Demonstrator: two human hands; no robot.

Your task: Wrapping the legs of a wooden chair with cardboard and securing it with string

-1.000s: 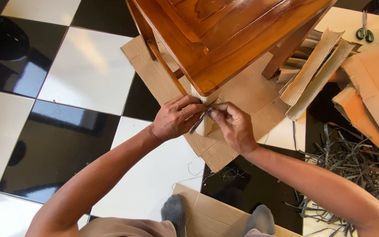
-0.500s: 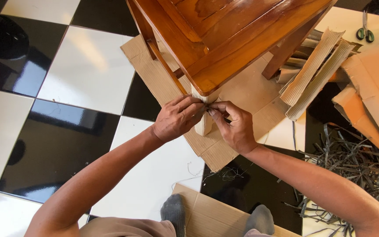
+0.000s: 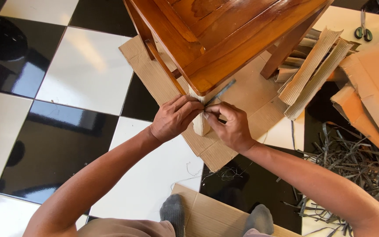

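Observation:
A varnished wooden table (image 3: 224,35) stands on a flat cardboard sheet (image 3: 154,74). Its nearest leg (image 3: 200,125) is wrapped in pale corrugated card. My left hand (image 3: 174,117) presses against the wrapped leg just under the table corner. Facing it on the leg's right, my right hand (image 3: 229,127) pinches a thin dark strap (image 3: 221,92) whose free end sticks up and to the right past the tabletop edge.
Rolled corrugated card strips (image 3: 312,72) and folded cardboard (image 3: 373,87) lie at the right. A tangle of dark straps (image 3: 352,162) covers the floor lower right. Green-handled scissors (image 3: 364,27) lie top right. My socked feet (image 3: 216,217) rest on another cardboard piece on the checkered floor.
The strap end, earlier pointing down-left between my hands, now points up and to the right. My right hand has turned and stayed at the leg; the left hand barely moved.

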